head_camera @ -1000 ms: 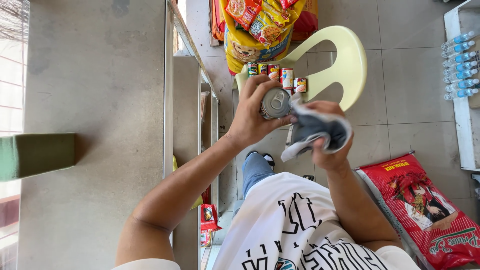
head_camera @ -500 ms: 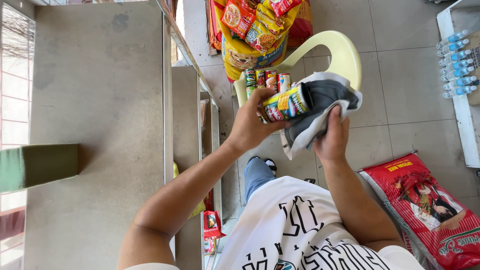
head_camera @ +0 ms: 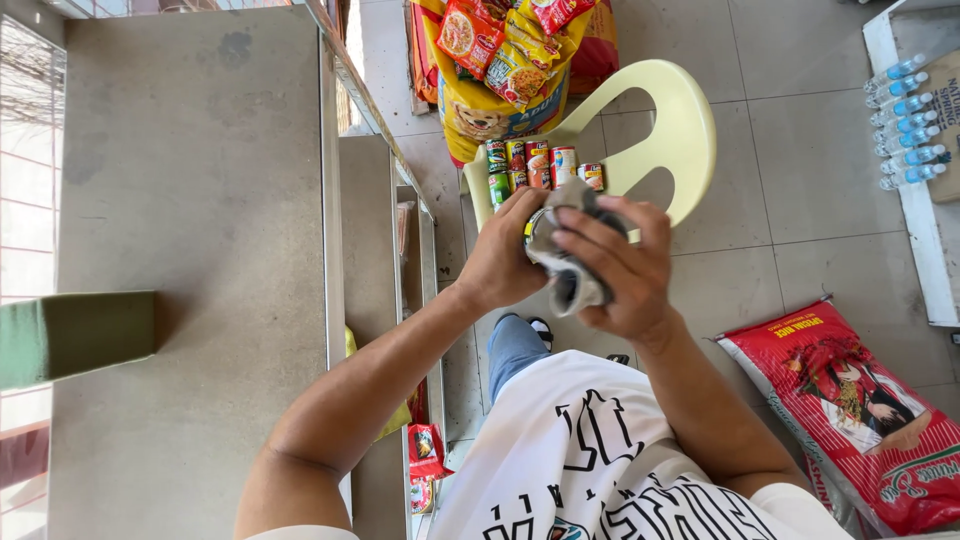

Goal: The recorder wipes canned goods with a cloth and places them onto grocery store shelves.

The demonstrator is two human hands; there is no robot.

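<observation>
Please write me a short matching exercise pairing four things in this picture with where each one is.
Things:
1. grey cloth
2. row of cans
3. red sack
4. water bottles

Places:
A. lying on the tiled floor, at the lower right of the picture
B. on the seat of the pale yellow plastic chair
C. lined up along the white ledge at the upper right
D. gripped in the right hand, pressed around a can that the left hand holds

Pairs: 1-D, 2-B, 3-A, 4-C
</observation>
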